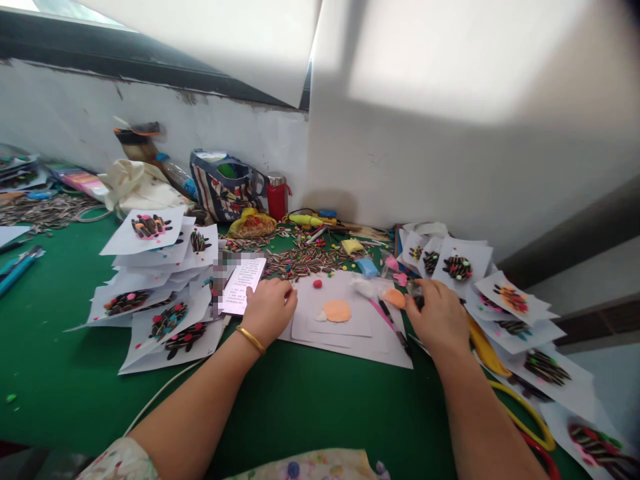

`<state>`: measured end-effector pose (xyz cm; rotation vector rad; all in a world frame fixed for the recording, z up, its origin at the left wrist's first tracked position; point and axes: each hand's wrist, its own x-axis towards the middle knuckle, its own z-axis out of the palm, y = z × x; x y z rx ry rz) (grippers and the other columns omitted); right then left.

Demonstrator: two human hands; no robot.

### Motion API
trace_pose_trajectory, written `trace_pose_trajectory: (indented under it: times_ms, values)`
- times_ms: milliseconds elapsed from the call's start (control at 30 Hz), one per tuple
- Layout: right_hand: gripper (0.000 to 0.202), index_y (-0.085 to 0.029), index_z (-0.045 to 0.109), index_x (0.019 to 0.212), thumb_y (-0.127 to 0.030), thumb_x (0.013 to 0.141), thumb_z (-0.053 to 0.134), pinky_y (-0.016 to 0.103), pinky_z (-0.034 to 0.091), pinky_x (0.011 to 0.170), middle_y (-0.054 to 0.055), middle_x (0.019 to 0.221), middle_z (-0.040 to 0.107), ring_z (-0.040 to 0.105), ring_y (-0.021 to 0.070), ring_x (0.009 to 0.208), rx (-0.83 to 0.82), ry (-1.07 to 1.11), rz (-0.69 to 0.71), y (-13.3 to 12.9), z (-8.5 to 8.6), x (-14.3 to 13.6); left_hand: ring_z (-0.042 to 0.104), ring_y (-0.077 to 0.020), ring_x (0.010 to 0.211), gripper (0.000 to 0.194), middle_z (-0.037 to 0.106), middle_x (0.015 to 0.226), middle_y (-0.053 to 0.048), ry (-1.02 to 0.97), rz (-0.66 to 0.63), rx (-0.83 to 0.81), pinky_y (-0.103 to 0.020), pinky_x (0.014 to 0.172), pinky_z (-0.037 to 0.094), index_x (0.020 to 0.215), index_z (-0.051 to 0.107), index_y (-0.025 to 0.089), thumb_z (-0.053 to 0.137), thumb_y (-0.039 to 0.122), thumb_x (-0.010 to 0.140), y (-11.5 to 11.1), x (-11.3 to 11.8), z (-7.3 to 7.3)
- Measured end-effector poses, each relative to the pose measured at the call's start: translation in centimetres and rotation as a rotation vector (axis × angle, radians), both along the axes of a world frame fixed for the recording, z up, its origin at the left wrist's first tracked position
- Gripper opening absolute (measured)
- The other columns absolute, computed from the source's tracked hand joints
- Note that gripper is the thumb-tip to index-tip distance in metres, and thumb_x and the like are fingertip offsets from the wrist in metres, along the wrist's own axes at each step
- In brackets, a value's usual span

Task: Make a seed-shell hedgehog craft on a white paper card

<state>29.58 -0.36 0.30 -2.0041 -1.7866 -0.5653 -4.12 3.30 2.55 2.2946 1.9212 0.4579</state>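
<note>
My right hand [439, 313] is curled at the right edge of the paper, its fingers closed on a small dark thing in clear wrapping [416, 292] that they partly cover. An orange clay piece [395, 297] lies just left of these fingers. My left hand [271, 308] hovers or rests between the phone [244, 287] and the paper; its fingers are loosely bent and somewhat apart, with nothing visible in them. Between both hands, a flat orange clay shape with a white clay tip [336, 311] sits on the stacked white paper [360, 347]. A red clay ball [317, 284] is above it.
Paper cards with seed-and-clay hedgehog shapes are piled at left [165, 320] and right [545, 367]. Striped seeds [300, 261] lie behind the paper. A black pen [395, 323], yellow-handled scissors [525, 410], red flask [277, 197], patterned bag [225, 190] and white cable [167, 383] are also on the green table.
</note>
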Motion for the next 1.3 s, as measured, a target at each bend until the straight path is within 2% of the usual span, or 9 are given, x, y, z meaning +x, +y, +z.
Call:
trace_pose_trajectory:
  times_ms: [333,633,767,900,1000,1167,1300]
  values:
    - [0.035,-0.016,0.061,0.118,-0.034,0.088,0.053,0.043,0.044,0.091,0.014,0.115,0.063,0.056,0.0303,0.107,0.049,0.067,0.167,-0.1,-0.5,-2.0,0.058,-0.0276,0.093,0.027,0.067,0.088,-0.006,-0.010,0.013,0.032,-0.049,0.086,0.040,0.073,0.060,0.020,0.043,0.032,0.091,1.3,-0.3,-0.4]
    - [0.036,-0.017,0.060,0.120,-0.032,0.088,0.053,0.042,0.044,0.094,0.013,0.117,0.063,0.056,0.0291,0.108,0.038,0.077,0.249,-0.4,-0.9,-3.7,0.057,-0.0273,0.096,0.026,0.067,0.091,-0.007,-0.019,0.014,0.040,-0.050,0.091,0.040,0.074,0.061,0.021,0.043,0.032,0.091,2.0,-0.4,-0.8]
    - [0.036,-0.017,0.060,0.120,-0.033,0.089,0.051,0.043,0.044,0.095,0.013,0.117,0.063,0.056,0.0290,0.108,0.022,0.106,0.292,-0.6,-0.6,-4.6,0.057,-0.0273,0.096,0.026,0.067,0.090,-0.007,-0.020,0.013,0.037,-0.052,0.094,0.038,0.074,0.061,0.021,0.044,0.032,0.090,2.0,-0.4,-0.7]
    - [0.035,-0.018,0.059,0.122,-0.031,0.090,0.050,0.045,0.044,0.096,0.014,0.117,0.063,0.055,0.0289,0.110,-0.011,0.162,0.362,-0.9,-0.1,-5.6,0.057,-0.0269,0.094,0.025,0.067,0.089,-0.007,-0.020,-0.006,0.115,-0.052,0.096,0.035,0.075,0.062,0.020,0.045,0.031,0.091,1.7,-0.3,-0.5]
    - [0.033,-0.019,0.060,0.121,-0.030,0.090,0.051,0.048,0.044,0.098,0.013,0.114,0.063,0.056,0.0289,0.109,-0.003,0.210,0.461,-1.3,0.0,-6.8,0.056,-0.0245,0.092,0.024,0.066,0.088,-0.007,-0.072,-0.108,0.184,-0.047,0.096,0.036,0.078,0.064,0.020,0.046,0.031,0.091,0.7,0.5,-0.5]
    - [0.032,-0.020,0.062,0.119,-0.020,0.088,0.052,0.044,0.049,0.091,0.011,0.108,0.064,0.059,0.0264,0.104,-0.063,0.373,0.632,-2.6,-0.1,-9.8,0.056,-0.0202,0.095,0.017,0.066,0.090,-0.004,-0.227,-0.430,0.217,-0.042,0.105,0.033,0.084,0.065,0.022,0.052,0.029,0.090,-2.3,3.0,-0.9]
    - [0.033,-0.020,0.062,0.118,-0.015,0.088,0.049,0.041,0.051,0.091,0.010,0.109,0.065,0.060,0.0237,0.104,-0.161,0.526,0.712,-3.5,0.1,-11.4,0.056,-0.0198,0.093,0.012,0.067,0.090,-0.002,-0.248,-0.506,0.235,-0.046,0.110,0.028,0.088,0.065,0.023,0.054,0.027,0.090,-3.9,4.3,-1.4]
